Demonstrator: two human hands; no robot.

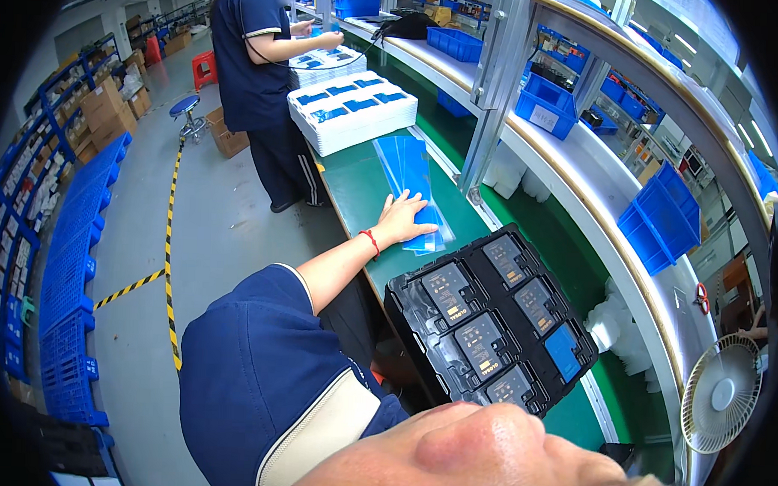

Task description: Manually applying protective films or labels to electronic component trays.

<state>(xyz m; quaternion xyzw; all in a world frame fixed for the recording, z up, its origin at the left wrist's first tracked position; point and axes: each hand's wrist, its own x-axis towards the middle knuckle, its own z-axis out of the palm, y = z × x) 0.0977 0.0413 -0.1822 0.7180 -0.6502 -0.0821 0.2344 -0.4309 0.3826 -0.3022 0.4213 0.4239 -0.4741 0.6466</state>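
Observation:
My left hand [401,219] lies on a fanned stack of blue film strips [400,162], fingers spread and pressing flat. The strips have clear margins and rest on the green table. A red cord circles my left wrist. Beside the hand, toward the lower right, is a black plastic tray [488,289] with compartments. Several flat black rectangular packs [481,345] with pale printing sit in it. One compartment at the tray's right end shows a blue-faced piece [562,352]. My right hand is out of the picture.
White stacked trays [350,126] with blue pieces stand farther along the green table [360,203]. Another person [258,76] works beside them. Metal posts and a shelf with blue bins [545,107] line the right side, with a fan [723,393] at lower right.

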